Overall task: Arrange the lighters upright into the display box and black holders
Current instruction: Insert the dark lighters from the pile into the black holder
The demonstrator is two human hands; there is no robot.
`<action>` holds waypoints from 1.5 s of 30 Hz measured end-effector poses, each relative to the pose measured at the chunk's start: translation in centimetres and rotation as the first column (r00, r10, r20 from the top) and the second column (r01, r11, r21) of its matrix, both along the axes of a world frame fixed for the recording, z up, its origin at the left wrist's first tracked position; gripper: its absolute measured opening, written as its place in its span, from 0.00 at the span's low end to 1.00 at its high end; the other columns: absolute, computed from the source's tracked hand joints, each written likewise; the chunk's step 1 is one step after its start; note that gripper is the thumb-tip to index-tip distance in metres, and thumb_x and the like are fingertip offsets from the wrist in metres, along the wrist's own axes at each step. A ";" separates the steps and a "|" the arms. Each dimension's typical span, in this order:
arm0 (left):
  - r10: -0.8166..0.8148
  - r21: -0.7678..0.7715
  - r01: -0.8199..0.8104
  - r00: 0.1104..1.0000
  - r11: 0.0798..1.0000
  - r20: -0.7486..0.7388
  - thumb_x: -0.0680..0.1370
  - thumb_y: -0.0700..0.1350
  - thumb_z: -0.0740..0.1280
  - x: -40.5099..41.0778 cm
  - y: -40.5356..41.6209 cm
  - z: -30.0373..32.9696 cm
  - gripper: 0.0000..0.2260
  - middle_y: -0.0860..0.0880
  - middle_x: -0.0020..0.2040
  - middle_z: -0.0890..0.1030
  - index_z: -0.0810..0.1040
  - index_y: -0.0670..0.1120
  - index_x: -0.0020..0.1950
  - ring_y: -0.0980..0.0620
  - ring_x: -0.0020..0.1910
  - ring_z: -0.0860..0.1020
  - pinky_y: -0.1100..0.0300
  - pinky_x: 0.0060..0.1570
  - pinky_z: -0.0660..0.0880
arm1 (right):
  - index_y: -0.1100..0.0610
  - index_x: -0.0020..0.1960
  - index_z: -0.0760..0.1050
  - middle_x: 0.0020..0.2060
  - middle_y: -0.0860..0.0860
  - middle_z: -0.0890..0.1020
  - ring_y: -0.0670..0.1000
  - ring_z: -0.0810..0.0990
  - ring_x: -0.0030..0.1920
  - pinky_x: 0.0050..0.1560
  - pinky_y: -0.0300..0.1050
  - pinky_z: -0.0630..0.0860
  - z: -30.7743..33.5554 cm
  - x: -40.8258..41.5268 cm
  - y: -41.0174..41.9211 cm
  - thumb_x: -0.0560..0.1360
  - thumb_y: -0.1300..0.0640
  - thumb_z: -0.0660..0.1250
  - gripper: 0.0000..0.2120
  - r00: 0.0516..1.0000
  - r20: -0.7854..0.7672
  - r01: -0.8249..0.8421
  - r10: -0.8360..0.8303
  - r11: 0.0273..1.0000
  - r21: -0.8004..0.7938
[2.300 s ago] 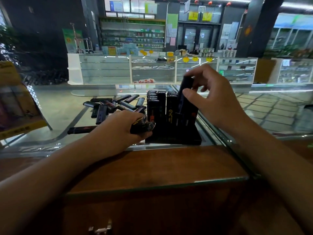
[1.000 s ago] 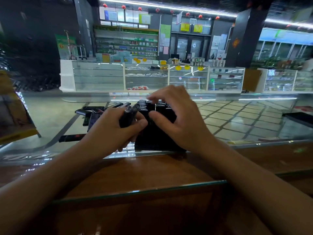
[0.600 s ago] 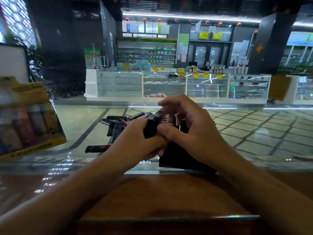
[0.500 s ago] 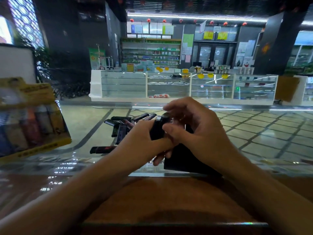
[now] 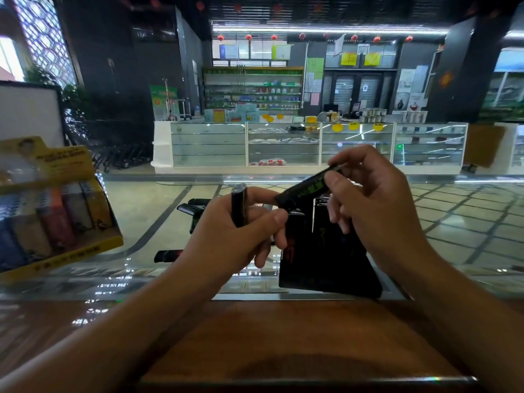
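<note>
A black holder (image 5: 326, 268) with dark lighters standing in it sits on the glass counter, partly hidden by my hands. My right hand (image 5: 371, 199) pinches a black lighter with green print (image 5: 306, 188), tilted above the holder. My left hand (image 5: 235, 231) grips another dark lighter (image 5: 239, 205) upright, just left of the holder. Loose dark lighters (image 5: 192, 208) lie on the glass behind my left hand, and one more lighter (image 5: 168, 255) lies nearer. A yellow display box (image 5: 56, 205) with coloured lighters upright in it stands at the far left.
The glass counter top (image 5: 147, 222) meets a wooden ledge (image 5: 283, 336) in front of me. Shop display cases (image 5: 283, 143) and shelves stand far behind.
My right hand has taken a green-printed lighter from my left hand and lifted it up and to the right. The left hand still holds a lighter. The view has tilted up and left.
</note>
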State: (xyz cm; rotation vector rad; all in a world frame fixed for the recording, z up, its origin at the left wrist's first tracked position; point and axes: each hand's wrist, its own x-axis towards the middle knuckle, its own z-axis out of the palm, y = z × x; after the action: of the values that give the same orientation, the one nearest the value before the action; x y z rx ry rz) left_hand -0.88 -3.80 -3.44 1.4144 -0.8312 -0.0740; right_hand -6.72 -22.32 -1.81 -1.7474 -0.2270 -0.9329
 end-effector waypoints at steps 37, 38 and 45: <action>0.070 0.317 -0.179 0.942 0.932 0.327 0.80 0.45 0.67 1.1 -0.2 -1.5 0.08 0.53 0.31 0.80 0.80 0.50 0.41 0.62 0.29 0.75 0.71 0.35 0.70 | 0.49 0.59 0.68 0.45 0.50 0.85 0.51 0.84 0.47 0.51 0.55 0.81 0.7 -1.1 -1.8 0.76 0.64 0.70 0.18 0.976 0.167 0.153 -0.142 0.987 -0.055; 0.054 0.361 -0.186 0.937 0.914 0.346 0.80 0.46 0.67 1.2 -0.3 -1.7 0.07 0.53 0.32 0.81 0.80 0.52 0.42 0.62 0.30 0.76 0.70 0.37 0.71 | 0.51 0.60 0.67 0.45 0.49 0.84 0.48 0.83 0.46 0.48 0.49 0.81 0.5 -1.0 -2.0 0.76 0.64 0.70 0.18 0.971 0.165 0.187 -0.174 0.980 -0.069; -0.062 0.608 -0.257 0.890 0.751 0.452 0.80 0.48 0.65 1.7 -0.3 -2.6 0.05 0.55 0.39 0.81 0.78 0.55 0.46 0.60 0.41 0.79 0.68 0.44 0.73 | 0.52 0.58 0.68 0.46 0.43 0.81 0.44 0.79 0.43 0.44 0.36 0.74 -0.2 0.0 -2.7 0.75 0.58 0.72 0.17 0.951 0.111 0.309 -0.289 0.907 -0.285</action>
State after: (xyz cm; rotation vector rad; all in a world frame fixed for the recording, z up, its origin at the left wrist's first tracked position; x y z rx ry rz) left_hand 0.85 -4.05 -6.02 2.2046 -1.1756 0.0563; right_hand -6.74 -25.04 -2.01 -2.0728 -0.1498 -1.2318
